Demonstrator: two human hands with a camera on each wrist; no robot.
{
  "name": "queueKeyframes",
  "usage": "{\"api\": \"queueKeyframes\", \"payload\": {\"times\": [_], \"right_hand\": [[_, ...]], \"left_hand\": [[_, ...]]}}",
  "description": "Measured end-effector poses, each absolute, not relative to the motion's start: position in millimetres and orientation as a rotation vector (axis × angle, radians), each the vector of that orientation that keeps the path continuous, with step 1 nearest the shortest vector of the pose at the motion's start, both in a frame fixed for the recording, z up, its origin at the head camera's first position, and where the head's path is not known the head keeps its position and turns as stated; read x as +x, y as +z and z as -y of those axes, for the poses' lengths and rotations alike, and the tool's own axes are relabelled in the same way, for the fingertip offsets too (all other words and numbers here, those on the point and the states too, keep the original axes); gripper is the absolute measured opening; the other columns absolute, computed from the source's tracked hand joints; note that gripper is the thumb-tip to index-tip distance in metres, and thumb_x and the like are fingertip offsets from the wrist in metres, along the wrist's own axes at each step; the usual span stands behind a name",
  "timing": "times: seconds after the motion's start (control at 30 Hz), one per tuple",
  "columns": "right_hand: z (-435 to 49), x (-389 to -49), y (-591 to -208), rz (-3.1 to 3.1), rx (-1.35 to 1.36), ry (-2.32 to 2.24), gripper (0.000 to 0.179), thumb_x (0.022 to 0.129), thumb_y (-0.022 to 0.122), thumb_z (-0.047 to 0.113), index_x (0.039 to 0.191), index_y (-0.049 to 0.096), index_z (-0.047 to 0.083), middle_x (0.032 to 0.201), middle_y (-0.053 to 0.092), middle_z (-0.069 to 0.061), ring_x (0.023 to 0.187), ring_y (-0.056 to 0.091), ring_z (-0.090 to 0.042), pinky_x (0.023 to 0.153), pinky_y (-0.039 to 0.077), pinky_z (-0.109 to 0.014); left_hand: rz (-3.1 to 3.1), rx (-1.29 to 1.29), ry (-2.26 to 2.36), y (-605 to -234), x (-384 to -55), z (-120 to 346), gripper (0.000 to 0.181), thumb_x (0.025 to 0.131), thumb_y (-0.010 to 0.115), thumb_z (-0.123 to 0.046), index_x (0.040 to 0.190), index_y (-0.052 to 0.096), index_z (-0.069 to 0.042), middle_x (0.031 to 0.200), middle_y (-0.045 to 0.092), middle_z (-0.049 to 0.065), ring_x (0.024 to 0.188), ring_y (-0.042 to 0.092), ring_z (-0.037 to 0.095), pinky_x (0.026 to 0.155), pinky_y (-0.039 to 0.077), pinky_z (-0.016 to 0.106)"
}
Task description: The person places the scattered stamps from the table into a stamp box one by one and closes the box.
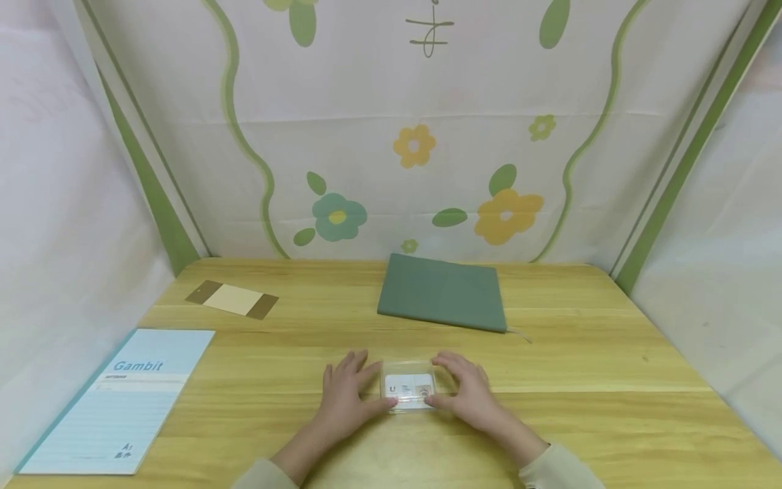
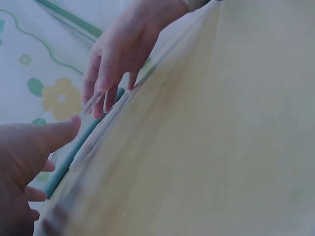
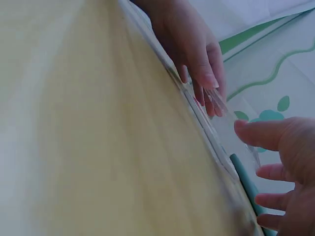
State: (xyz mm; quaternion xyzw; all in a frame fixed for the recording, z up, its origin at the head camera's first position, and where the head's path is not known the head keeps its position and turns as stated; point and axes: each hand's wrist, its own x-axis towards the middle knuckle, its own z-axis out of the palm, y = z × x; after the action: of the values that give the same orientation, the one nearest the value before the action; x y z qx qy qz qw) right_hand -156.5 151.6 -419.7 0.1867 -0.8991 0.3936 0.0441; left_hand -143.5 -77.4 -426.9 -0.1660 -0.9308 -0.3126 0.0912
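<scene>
A small clear plastic case [image 1: 408, 367] lies in front of me on the table, with a white printed card [image 1: 400, 387] showing inside it. My left hand [image 1: 349, 394] grips its left side, thumb at the near edge and fingers farther back. On the opposite side my right hand [image 1: 467, 394] holds it the same way. From the right wrist, a clear plastic lid [image 3: 229, 113] shows between the two hands, raised at a slant over the flat lower part on the table. Both thumbs are at its near edge in the left wrist view.
Behind the case lies a dark green notebook [image 1: 442, 292] with a ribbon at its corner. A brown and cream card [image 1: 232, 299] is at the back left. Nearer on the left is a light blue Gambit notebook [image 1: 116, 407]. Flowered cloth [image 1: 366, 170] rises behind the table.
</scene>
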Motion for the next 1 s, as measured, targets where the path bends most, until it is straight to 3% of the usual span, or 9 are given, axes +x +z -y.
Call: {"api": "queueKeyframes", "payload": {"times": [0.27, 1.0], "right_hand": [[-152.9, -150.5, -424.1, 2.792, 0.56, 1.132, 0.06, 0.056, 0.078, 0.028, 0.109, 0.056, 0.008, 0.122, 0.045, -0.012, 0.116, 0.034, -0.031, 0.092, -0.001, -0.059], [-153.0, -149.6, -422.8, 2.844, 0.602, 1.062, 0.054, 0.058, 0.077, 0.03, 0.104, 0.055, 0.011, 0.123, 0.043, -0.011, 0.118, 0.03, -0.031, 0.09, 0.0, -0.061]], "left_hand": [[2.758, -0.498, -0.881, -432.1, -137.6, 75.5, 0.067, 0.061, 0.065, -0.056, 0.113, 0.058, -0.014, 0.127, 0.04, 0.017, 0.118, 0.026, 0.039, 0.09, 0.006, 0.062], [2.793, -0.5, -0.848, -435.5, -138.2, 75.2, 0.067, 0.059, 0.067, -0.057, 0.11, 0.06, -0.014, 0.127, 0.039, 0.016, 0.12, 0.024, 0.038, 0.09, 0.004, 0.062]]}}
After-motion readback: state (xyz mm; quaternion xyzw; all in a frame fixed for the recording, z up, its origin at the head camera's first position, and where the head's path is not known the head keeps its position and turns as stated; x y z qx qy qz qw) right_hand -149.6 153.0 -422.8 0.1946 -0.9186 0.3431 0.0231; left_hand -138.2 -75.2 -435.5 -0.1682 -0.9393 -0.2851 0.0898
